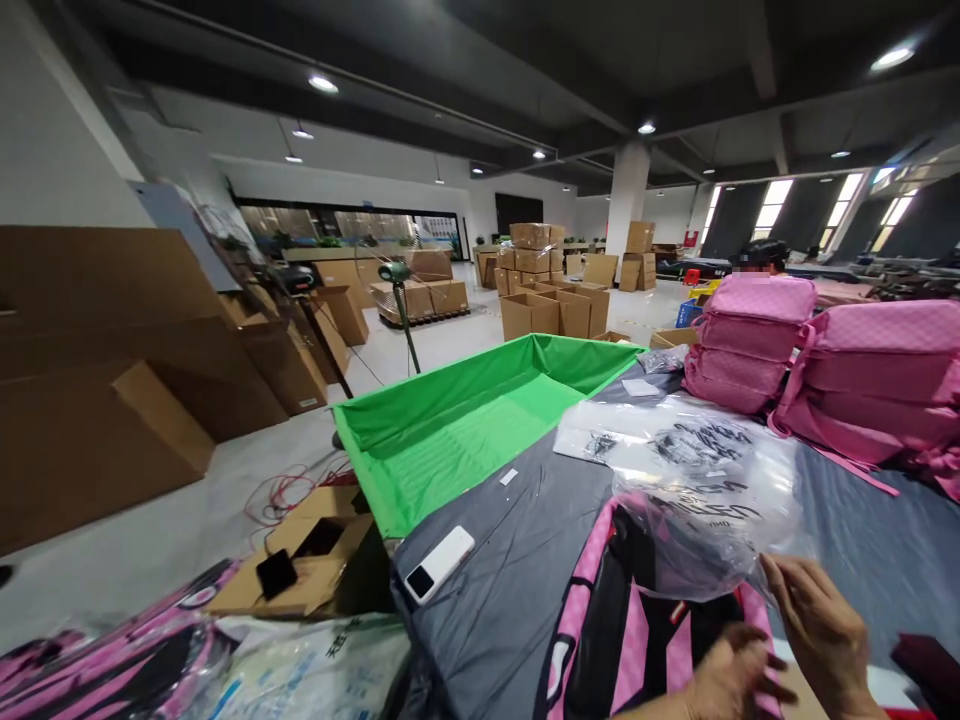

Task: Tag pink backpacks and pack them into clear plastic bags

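Observation:
A pink and black backpack (634, 640) lies at the table's near edge, its straps facing up. A clear plastic bag (697, 555) with black print covers its upper end. Just right of the backpack, my right hand (821, 620) pinches the edge of the plastic bag. My left hand (731, 672) is over the backpack's lower right side, slightly blurred, fingers apart with nothing seen in them. More printed plastic bags (645, 425) lie flat beyond the backpack.
Pink backpacks (750, 340) stand at the table's right, a person behind them. A green fabric-lined bin (465, 430) adjoins the grey-covered table (517, 570). A white phone (440, 565) lies near the left edge. Below left are an open carton (300, 560) and bagged backpacks (135, 650).

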Motion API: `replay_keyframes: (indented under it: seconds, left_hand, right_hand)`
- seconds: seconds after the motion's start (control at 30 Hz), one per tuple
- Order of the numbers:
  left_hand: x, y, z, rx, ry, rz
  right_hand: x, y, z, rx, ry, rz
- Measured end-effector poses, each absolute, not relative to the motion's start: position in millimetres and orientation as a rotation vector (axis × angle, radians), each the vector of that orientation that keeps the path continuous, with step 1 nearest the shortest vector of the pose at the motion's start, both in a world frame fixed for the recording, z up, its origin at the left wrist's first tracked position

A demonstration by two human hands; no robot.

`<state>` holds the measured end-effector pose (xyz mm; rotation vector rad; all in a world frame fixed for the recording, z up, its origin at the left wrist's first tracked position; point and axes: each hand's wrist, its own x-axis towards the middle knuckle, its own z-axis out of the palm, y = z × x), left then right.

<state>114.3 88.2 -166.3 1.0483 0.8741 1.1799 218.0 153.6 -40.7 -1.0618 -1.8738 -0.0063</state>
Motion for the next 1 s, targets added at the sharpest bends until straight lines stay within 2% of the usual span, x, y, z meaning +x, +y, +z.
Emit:
replay_keyframes:
  seconds: [0.1, 0.2, 0.3, 0.4, 0.47, 0.53, 0.7, 0.87, 1.0]
  left_hand:
    - [80.0, 60.2, -132.4, 0.638, 0.711, 1.296]
    - [50.5, 30.7, -121.0, 0.421, 0.889, 1.299]
    - [40.8, 0.4, -133.7, 0.187, 1.147, 1.244]
    - [41.3, -22.6, -152.6, 0.173, 1.29, 1.237]
    - [41.3, -27.8, -162.3, 0.239, 1.379, 1.262]
    - [38.6, -24.3, -169.4, 0.343, 1.473, 1.305]
    - [11.9, -12.3, -181.9, 0.588, 1.69, 1.346]
    - [-18.1, -50.2, -176.9, 0.837, 1.944, 1.346]
    - [-6.0, -60.1, -157.7, 1.825, 2.192, 1.323]
  right_hand:
    - [234.1, 117.9, -68.0, -0.98, -2.056, -0.213]
    - [237.5, 79.0, -96.5, -0.985, -2.179, -0.184]
    - [229.9, 45.2, -121.4, -1.081, -2.149, -0.021]
    - [220.1, 31.8, -138.7, -1.205, -2.112, 0.387]
    - [214.6, 37.9, -144.5, -1.283, -2.075, 0.691]
    - [210.8, 53.7, -145.3, -1.362, -2.014, 0.844]
    - [218.5, 107.2, -129.2, -1.558, -1.81, 0.708]
    - [227.1, 132.7, -104.9, -1.545, -1.67, 0.528]
    - [198.7, 114.5, -93.2, -1.326, -1.832, 0.594]
